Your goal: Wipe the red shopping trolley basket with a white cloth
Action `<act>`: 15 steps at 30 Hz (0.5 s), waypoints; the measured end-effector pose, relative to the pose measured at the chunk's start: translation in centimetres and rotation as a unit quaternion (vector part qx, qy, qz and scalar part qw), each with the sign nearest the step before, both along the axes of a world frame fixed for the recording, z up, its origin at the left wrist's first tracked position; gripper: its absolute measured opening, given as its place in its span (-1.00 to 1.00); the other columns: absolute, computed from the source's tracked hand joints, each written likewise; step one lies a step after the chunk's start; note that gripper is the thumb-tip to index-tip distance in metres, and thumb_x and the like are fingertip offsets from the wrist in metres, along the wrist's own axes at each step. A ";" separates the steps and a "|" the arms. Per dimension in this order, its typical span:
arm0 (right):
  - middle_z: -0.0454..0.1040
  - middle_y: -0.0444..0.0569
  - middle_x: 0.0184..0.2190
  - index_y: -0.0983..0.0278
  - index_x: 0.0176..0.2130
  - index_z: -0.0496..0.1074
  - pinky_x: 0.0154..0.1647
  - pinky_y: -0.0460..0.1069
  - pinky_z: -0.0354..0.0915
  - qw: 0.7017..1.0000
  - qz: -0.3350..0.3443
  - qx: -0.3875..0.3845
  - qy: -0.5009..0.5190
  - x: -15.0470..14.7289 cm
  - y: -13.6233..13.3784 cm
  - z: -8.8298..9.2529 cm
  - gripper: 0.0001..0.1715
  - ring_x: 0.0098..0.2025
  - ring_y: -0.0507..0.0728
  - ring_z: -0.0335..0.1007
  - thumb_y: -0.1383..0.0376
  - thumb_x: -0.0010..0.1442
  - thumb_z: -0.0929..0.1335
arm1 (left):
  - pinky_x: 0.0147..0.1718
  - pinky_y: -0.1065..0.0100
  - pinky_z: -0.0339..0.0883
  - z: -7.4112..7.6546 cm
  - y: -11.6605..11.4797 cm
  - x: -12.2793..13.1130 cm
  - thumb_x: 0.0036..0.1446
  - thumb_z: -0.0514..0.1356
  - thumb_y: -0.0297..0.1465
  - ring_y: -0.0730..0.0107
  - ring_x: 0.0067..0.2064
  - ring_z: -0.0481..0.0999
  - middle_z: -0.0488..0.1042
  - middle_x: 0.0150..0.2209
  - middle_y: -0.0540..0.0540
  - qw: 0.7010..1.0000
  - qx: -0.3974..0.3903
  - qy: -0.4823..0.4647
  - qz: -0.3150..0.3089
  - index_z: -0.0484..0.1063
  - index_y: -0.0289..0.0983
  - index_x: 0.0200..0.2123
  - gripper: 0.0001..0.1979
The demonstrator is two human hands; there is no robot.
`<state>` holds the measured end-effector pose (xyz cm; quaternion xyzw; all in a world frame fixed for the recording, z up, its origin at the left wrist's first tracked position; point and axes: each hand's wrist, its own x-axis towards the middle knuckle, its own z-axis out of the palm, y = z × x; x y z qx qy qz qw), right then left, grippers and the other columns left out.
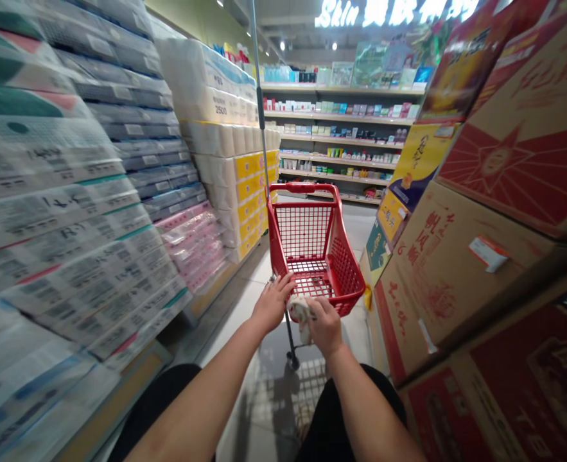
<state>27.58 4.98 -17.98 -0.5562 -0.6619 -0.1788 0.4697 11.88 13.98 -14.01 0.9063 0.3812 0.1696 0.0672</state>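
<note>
A small red shopping cart (pixel 334 256) with a mesh basket stands in the aisle right ahead of me, its basket empty. My left hand (pixel 272 303) is closed over the near rim of the cart, on its handle. My right hand (pixel 325 326) grips the handle too, with a crumpled white cloth or paper (pixel 300 312) bunched under its fingers. A thin grey pole (pixel 261 96) rises from the cart's far left corner.
Stacked packs of toilet paper and tissues (pixel 71 212) wall the left side. Large red and brown cardboard boxes (pixel 495 212) crowd the right. Shelves of small bottles and boxes (pixel 341 141) close the aisle's far end. The pale floor (pixel 254 301) runs between.
</note>
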 end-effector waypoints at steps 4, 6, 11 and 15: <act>0.37 0.11 0.02 0.25 0.09 0.35 -0.05 0.01 0.37 1.000 -0.014 0.006 0.000 -0.6 0.2 0.1 -0.55 -0.01 0.16 0.36 0.43 0.21 0.24 | 0.28 -0.04 -0.03 -0.7 0.0 -0.7 0.12 -0.04 -0.62 0.17 0.38 -0.06 -0.10 0.40 -0.01 1.000 0.003 -0.008 -0.005 0.10 -0.07 0.27 -0.35; 0.39 0.11 0.02 0.25 0.15 0.31 -0.02 0.00 0.37 1.000 -0.008 -0.002 -0.029 -1.3 0.6 0.0 -0.52 0.01 0.17 0.37 0.42 0.24 0.25 | 0.28 -0.04 -0.03 -0.9 0.1 -0.8 0.13 -0.04 -0.60 0.15 0.38 -0.07 -0.12 0.40 -0.02 1.000 0.003 -0.011 -0.003 0.09 -0.08 0.28 -0.35; 0.41 0.10 0.03 0.24 0.24 0.22 0.06 0.02 0.31 0.995 -0.029 -0.012 -0.096 -2.8 1.2 -0.6 -0.45 0.03 0.15 0.35 0.47 0.30 0.19 | 0.27 -0.05 -0.03 -0.9 0.5 -1.0 0.21 -0.06 -0.54 0.15 0.38 -0.07 -0.08 0.39 -0.02 1.000 -0.011 -0.013 0.002 0.08 -0.07 0.28 -0.41; 0.31 0.10 0.15 0.24 0.27 0.17 0.10 0.07 0.24 0.984 -0.032 -0.045 -0.169 -3.4 1.5 -2.2 -0.42 0.09 0.19 0.26 0.45 0.29 0.20 | 0.25 -0.08 0.01 -0.7 0.9 -1.4 0.23 -0.05 -0.48 0.14 0.36 -0.01 -0.06 0.39 -0.04 1.000 -0.008 -0.024 0.016 0.19 -0.10 0.21 -0.51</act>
